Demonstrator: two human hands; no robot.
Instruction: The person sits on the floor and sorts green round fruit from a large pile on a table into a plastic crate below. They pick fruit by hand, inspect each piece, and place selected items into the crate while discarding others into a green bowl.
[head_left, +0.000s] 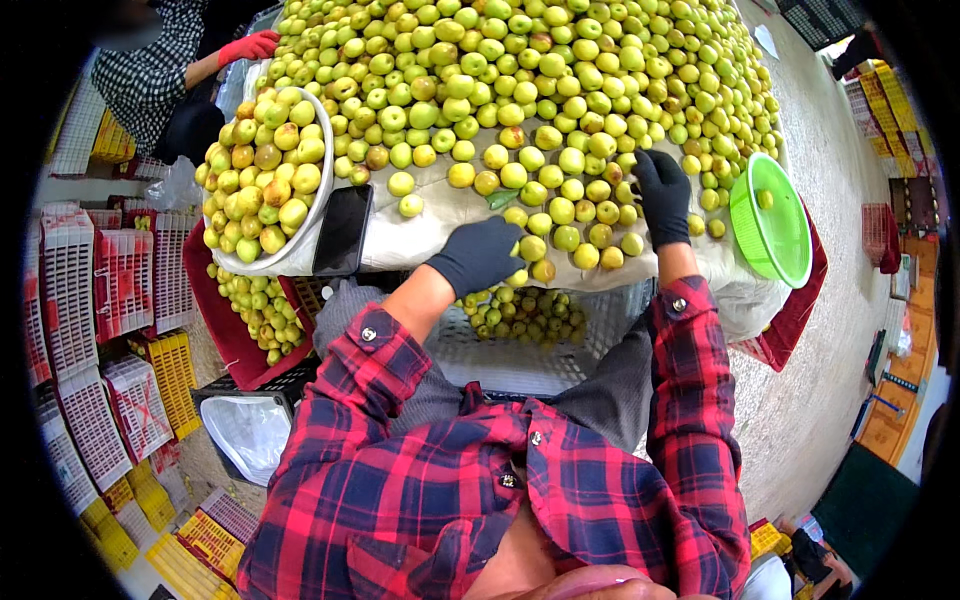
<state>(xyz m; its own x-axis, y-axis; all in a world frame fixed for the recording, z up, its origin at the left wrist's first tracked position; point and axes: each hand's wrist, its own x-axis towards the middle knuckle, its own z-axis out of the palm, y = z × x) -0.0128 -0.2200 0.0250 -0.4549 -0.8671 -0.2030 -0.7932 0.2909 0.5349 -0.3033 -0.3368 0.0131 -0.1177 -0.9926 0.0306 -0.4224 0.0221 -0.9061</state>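
Note:
Green-yellow jujube-like fruits (487, 64) are heaped on a cloth-covered table (397, 236). My left hand (480, 255), in a black glove, is at the near edge with its fingers curled by a few fruits; whether it grips one is unclear. My right hand (663, 196), also black-gloved, reaches among fruits at the right, fingertips down and partly hidden. Below the table edge, a grey plastic crate (480, 360) between the knees holds more fruits. A white round basket (328, 150) heaped with fruits stands at the left, beside a dark phone (343, 231). One green leaf (502, 199) lies among the fruits.
A green plastic basket (772, 221) with one fruit inside tilts at the table's right corner. A red crate (202, 300) of fruits stands lower left, above a black lined crate (244, 427). Stacked crates (71, 292) line the left. Another person's red-gloved hand (251, 47) is at the upper left.

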